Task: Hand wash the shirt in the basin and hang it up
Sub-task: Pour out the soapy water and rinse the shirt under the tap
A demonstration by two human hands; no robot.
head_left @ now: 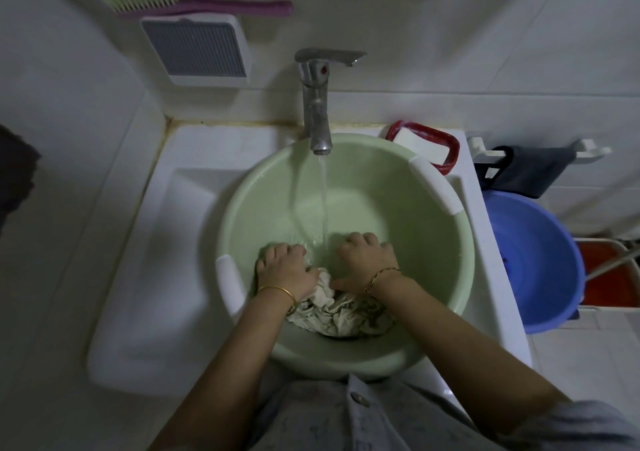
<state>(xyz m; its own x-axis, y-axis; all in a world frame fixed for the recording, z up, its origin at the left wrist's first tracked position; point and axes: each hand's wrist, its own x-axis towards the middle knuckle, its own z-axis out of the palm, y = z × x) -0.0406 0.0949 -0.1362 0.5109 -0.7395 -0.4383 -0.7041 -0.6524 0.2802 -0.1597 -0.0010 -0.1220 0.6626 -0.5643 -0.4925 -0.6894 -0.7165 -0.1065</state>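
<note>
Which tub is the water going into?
The pale green plastic basin under the metal tap; the blue plastic basin sits apart on the right, away from the stream.

Bare forearms wear a gold bangle (278, 293) and chain (382, 275) (grey buttoned top (346, 412)).

Brightness: the whole frame was dimly lit, and the white tiles were rendered grey.
Light source: soft light was cast from above; the top of the tap (317, 111) and the flat of the sink (138, 277) were lit most.
Shadows: soft shade was gathered along the near inner wall of the basin (381, 191) around the shirt (339, 315).
Glare: faint highlights were caught on the tap's metal and the water stream (323, 201).
Blur: the brush (201, 3) at the upper left was rendered soft, while the centre was kept sharp.
Distortion: tile lines were bowed towards the edges.
Corners: the lower corners and left edge were darkened.
</note>
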